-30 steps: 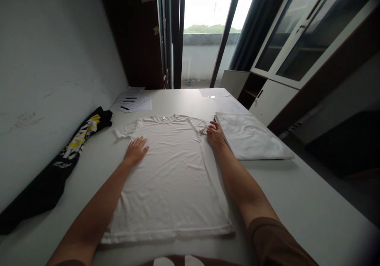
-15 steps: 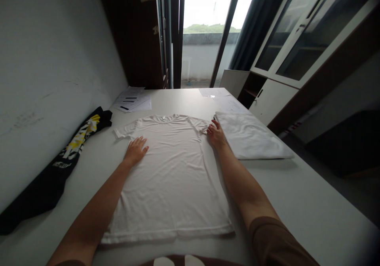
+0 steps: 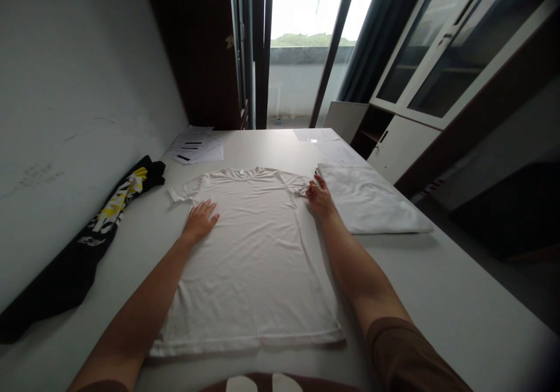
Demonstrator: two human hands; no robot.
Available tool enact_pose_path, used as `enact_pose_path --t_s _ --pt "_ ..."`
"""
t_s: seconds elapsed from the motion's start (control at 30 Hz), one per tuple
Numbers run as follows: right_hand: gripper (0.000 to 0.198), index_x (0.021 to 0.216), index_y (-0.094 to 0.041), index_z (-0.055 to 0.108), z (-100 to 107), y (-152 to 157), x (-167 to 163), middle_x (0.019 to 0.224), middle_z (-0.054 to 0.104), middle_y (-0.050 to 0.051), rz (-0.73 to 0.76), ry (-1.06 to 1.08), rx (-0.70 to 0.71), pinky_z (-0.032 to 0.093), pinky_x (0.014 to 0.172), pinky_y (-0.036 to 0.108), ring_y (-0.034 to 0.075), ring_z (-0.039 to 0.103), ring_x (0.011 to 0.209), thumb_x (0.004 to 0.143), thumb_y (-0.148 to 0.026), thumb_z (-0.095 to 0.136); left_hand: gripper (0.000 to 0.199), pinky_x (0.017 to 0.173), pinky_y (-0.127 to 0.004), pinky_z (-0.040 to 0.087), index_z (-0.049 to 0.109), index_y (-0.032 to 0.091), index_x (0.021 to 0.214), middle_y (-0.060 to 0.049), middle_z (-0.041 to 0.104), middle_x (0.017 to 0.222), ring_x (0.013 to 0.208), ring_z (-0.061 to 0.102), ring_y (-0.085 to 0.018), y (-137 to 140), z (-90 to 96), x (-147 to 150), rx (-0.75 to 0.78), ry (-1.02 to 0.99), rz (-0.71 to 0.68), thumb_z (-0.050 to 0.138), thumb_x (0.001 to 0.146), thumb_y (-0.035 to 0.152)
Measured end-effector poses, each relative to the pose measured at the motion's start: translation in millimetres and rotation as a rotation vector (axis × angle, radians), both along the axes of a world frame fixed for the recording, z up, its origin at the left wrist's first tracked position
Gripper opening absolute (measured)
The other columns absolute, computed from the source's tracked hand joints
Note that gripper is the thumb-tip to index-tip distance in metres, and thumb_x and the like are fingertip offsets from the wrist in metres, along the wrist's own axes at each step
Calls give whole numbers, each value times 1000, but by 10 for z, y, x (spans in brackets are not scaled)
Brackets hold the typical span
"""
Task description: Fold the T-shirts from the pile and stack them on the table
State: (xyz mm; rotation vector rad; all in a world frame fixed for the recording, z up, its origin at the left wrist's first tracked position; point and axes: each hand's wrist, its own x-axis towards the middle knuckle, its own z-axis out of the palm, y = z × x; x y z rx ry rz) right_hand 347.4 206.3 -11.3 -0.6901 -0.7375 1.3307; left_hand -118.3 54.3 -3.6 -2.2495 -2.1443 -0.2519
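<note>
Lying flat on the table (image 3: 437,287), a shirt (image 3: 249,252) spans beneath the left hand (image 3: 201,221), fingers loosely spread. The right hand (image 3: 321,198) curls its fingers at one sleeve (image 3: 296,183), pinch unclear; tugging there could wrinkle it.

Single head view, worn by the person, looking forward and down along the table (image 3: 437,287) toward the window (image 3: 301,13) past its far end; close over the whole white shirt (image 3: 249,246), both arms in from bottom edge, wide enough for wall (image 3: 79,59) left, cabinets (image 3: 405,144) right
</note>
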Motion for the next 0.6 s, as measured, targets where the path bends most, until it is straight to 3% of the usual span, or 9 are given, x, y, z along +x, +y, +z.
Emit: enact_pose_path --t_s 0.27,0.6 --pt "51 107 -33 60 44 -31 -35 85 62 -9 -43 -43 -47 56 62 22 8 60 66 62 -17 80 55 125 -48 23 48 21 153 -10 37 165 153 32 -28 0 -3 -5 -7 2 -1 42 103 43" --pt "48 103 -31 62 6 -33 -72 82 61 -9 12 -59 -20 57 63 23 8 59 66 62 -16 81 54 124 -48 23 48 23 153 -9 39 164 152 32 -28 4 -2 -6 -1 -6 -2 42 103 44"
